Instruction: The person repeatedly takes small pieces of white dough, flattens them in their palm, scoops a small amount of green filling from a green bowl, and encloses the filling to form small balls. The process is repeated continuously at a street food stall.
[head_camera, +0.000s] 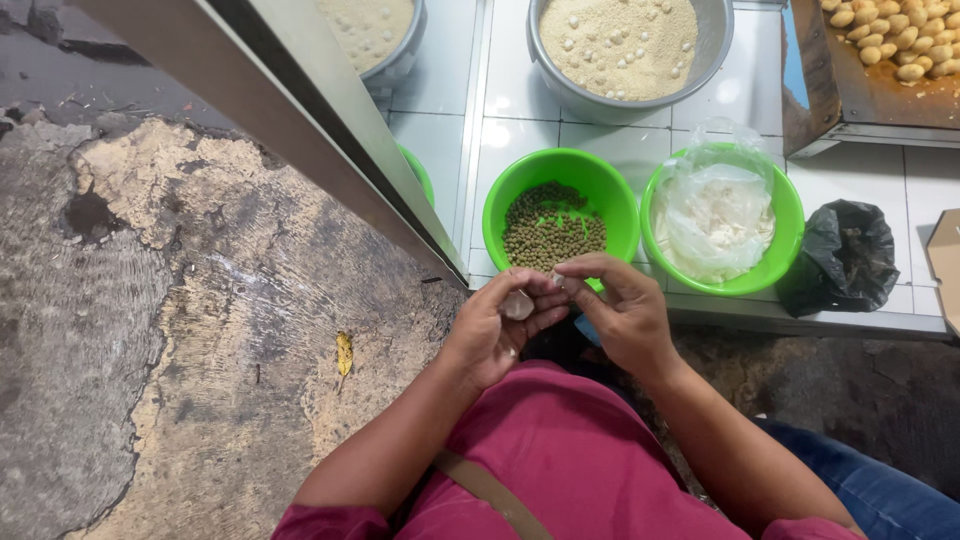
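My left hand (500, 325) cups a small pale lump of dough (517, 305) in its palm. My right hand (622, 305) is beside it, fingertips pinched against the dough's upper edge. Both hands hover just in front of a green bowl (520, 180) holding small dark green balls of filling (553, 228). To the right stands a second green bowl (785, 215) lined with a clear plastic bag of white flour or dough (712, 218).
A large metal bowl of pale crumbs (620, 45) sits behind the green bowls on the white tiled counter (440, 150); another is at upper left (375, 30). A tray of golden fried balls (900, 40) is top right. A black plastic bag (845, 258) lies at right. Worn floor at left.
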